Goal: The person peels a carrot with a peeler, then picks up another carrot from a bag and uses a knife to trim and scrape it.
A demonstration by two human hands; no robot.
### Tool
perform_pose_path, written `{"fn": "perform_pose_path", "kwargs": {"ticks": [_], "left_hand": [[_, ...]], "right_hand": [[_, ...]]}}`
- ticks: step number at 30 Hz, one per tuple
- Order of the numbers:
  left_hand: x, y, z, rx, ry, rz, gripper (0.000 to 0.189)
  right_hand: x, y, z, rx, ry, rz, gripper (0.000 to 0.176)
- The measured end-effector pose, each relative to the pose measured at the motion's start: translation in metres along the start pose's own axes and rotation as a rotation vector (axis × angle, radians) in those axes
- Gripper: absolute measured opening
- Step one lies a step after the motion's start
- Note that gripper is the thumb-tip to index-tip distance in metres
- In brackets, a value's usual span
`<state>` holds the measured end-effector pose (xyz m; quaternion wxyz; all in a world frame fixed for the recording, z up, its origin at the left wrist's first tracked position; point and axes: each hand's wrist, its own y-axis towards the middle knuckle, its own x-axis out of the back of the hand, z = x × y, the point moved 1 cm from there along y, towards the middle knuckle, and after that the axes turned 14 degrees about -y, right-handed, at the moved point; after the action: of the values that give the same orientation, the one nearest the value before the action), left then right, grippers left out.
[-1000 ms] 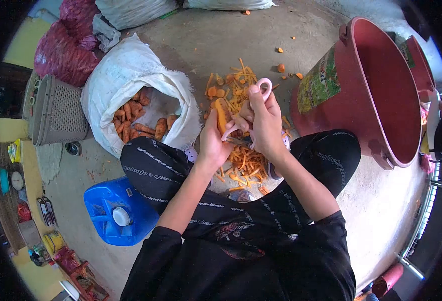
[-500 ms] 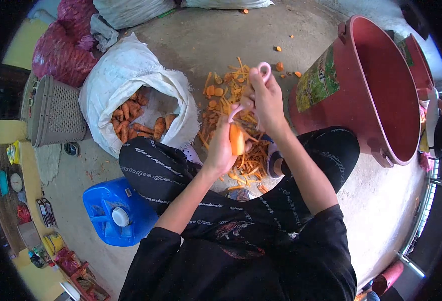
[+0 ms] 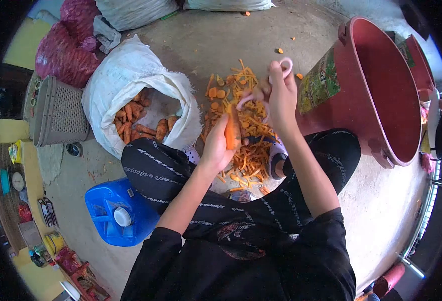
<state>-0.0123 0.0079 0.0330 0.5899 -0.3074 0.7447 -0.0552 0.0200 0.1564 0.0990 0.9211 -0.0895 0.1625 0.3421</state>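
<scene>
The left hand [image 3: 215,148] grips a carrot [image 3: 232,131] upright over the peelings [image 3: 248,160] on the floor, likely so that shavings fall there. The right hand [image 3: 281,100] clasps a pink peeler [image 3: 289,63] just beyond its tip. An open sack of carrots [image 3: 131,80] lies near the left knee.

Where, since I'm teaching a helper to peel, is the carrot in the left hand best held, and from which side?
Grip the carrot by its near end, coming from the left and below, as the left hand does. It is long and narrow and points away from the person, so a hold there likely leaves the far length bare for the pink peeler in the right hand.
</scene>
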Motion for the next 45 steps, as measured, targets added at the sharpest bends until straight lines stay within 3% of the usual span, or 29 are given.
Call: {"fn": "perform_pose_path", "kwargs": {"ticks": [3,5,9,13,16,22,29,30,32,35,36,39,42,45], "left_hand": [[-0.022,-0.004,-0.002,-0.064,-0.072,-0.074,0.027],[-0.004,0.002,-0.003,-0.042,-0.107,-0.043,0.027],[-0.017,-0.004,-0.008,-0.067,-0.081,-0.033,0.029],[-0.017,-0.002,-0.006,-0.038,-0.161,-0.029,0.03],[-0.003,0.003,-0.006,-0.016,-0.238,0.096,0.03],[-0.018,-0.002,0.0,-0.112,-0.098,-0.015,0.026],[-0.003,-0.006,0.019,0.037,-0.049,0.059,0.023],[-0.011,-0.012,0.019,-0.007,0.104,0.082,0.026],[-0.014,-0.013,0.015,0.032,0.02,0.112,0.028],[-0.006,-0.005,0.01,-0.036,0.01,0.07,0.033],[-0.001,-0.002,0.007,-0.066,0.028,0.038,0.033],[-0.001,0.002,-0.002,-0.118,-0.039,-0.052,0.032],[-0.021,0.0,-0.003,-0.142,-0.103,-0.124,0.036],[-0.001,0.004,-0.007,-0.059,-0.242,0.19,0.034]], "right_hand": [[-0.005,-0.03,-0.003,-0.129,0.042,0.027,0.022],[-0.015,-0.045,-0.003,-0.191,0.101,0.037,0.018],[-0.014,-0.053,-0.009,-0.22,0.058,0.147,0.018],[-0.012,-0.048,-0.016,-0.206,0.072,0.129,0.024],[-0.012,-0.046,-0.016,-0.177,0.026,0.107,0.023],[-0.011,-0.039,-0.02,-0.262,0.01,0.11,0.02],[0.012,0.027,-0.039,-0.048,-0.194,-0.04,0.021],[0.021,0.043,-0.046,-0.044,-0.296,-0.064,0.022],[0.041,0.063,-0.057,-0.046,-0.493,-0.118,0.023],[0.031,0.05,-0.043,0.109,-0.388,-0.16,0.023],[0.028,0.048,-0.037,0.246,-0.404,-0.177,0.021],[0.006,0.008,-0.003,0.09,-0.106,0.008,0.019],[-0.013,-0.028,0.001,-0.13,-0.005,0.039,0.017],[-0.019,-0.041,-0.005,-0.186,0.047,0.128,0.017]]}}
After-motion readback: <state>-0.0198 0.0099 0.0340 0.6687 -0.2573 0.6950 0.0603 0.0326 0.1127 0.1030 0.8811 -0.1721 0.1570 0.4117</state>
